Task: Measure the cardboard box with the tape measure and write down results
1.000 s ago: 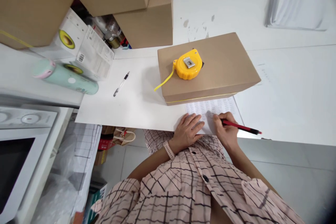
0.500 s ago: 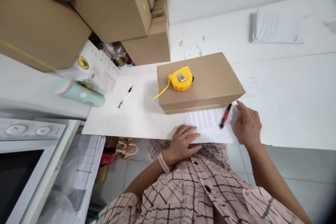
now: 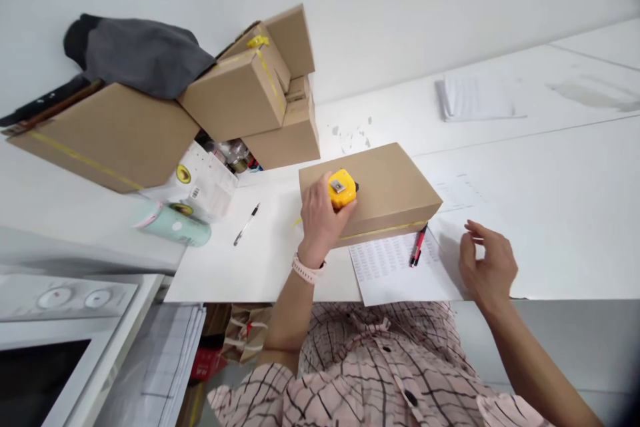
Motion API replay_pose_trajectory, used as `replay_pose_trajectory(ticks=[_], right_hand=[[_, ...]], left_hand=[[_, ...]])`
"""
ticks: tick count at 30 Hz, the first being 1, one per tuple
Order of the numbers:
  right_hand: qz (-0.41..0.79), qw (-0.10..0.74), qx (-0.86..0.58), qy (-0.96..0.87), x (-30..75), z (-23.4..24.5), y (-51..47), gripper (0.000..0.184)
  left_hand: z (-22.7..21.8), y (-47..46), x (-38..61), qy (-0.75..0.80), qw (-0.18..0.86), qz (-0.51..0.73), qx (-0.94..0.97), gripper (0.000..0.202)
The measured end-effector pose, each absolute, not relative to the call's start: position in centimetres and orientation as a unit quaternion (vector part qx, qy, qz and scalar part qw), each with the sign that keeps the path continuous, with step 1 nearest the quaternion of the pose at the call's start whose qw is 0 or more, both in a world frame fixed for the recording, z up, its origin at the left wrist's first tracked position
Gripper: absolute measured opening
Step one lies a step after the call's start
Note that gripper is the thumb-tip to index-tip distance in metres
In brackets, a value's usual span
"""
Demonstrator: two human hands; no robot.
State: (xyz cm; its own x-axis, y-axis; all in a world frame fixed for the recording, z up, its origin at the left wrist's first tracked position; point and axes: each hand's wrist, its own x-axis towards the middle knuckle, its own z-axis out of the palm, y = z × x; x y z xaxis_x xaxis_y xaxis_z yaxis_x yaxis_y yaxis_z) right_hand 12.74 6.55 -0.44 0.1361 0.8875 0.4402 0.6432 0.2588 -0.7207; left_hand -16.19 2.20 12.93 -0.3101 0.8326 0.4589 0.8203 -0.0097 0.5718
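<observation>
A flat cardboard box lies on the white table. On its left part sits a yellow tape measure, and my left hand is closed around it from the near side. My right hand hovers over the table edge to the right of the box, fingers loosely apart and holding nothing. A red pen lies on a printed sheet just in front of the box, between my two hands.
Stacked cardboard boxes with a dark cloth on top stand at the back left. A mint bottle, a white carton and a black pen lie left of the box. Folded white paper rests far right.
My right hand laid the red pen on the sheet and pulled back to the right. My left hand left the sheet and took hold of the tape measure on the box.
</observation>
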Motion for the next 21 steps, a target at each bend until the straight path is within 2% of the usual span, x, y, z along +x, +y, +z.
replay_pose_trajectory(ticks=[2, 4, 6, 8, 13, 15, 21], right_hand=[[0.209, 0.518, -0.584, -0.589, 11.5, 2.2, 5.1, 0.035], [0.391, 0.529, -0.519, -0.545, 10.2, 5.1, 3.7, 0.032], [0.559, 0.487, -0.418, -0.524, 8.9, 7.8, 2.8, 0.038], [0.646, 0.451, -0.36, -0.499, 8.1, 9.7, 2.4, 0.042], [0.716, 0.395, -0.328, -0.473, 8.3, 11.2, 3.4, 0.04], [0.724, 0.4, -0.326, -0.457, 9.0, 11.4, 5.3, 0.037], [0.623, 0.545, -0.365, -0.425, 9.8, 12.5, 15.1, 0.033]], left_hand=[[13.3, 1.0, -15.2, 0.663, 0.106, 0.453, 0.586, 0.07], [13.8, -0.7, -14.1, 0.599, 0.232, 0.471, 0.604, 0.074], [14.3, -2.3, -13.0, 0.55, 0.314, 0.46, 0.622, 0.079], [14.6, -3.4, -12.4, 0.537, 0.336, 0.452, 0.628, 0.081], [14.2, -4.7, -13.4, 0.54, 0.356, 0.476, 0.596, 0.079], [14.1, -5.0, -14.9, 0.544, 0.347, 0.504, 0.574, 0.076], [14.9, -4.5, -22.8, 0.617, 0.22, 0.604, 0.455, 0.067]])
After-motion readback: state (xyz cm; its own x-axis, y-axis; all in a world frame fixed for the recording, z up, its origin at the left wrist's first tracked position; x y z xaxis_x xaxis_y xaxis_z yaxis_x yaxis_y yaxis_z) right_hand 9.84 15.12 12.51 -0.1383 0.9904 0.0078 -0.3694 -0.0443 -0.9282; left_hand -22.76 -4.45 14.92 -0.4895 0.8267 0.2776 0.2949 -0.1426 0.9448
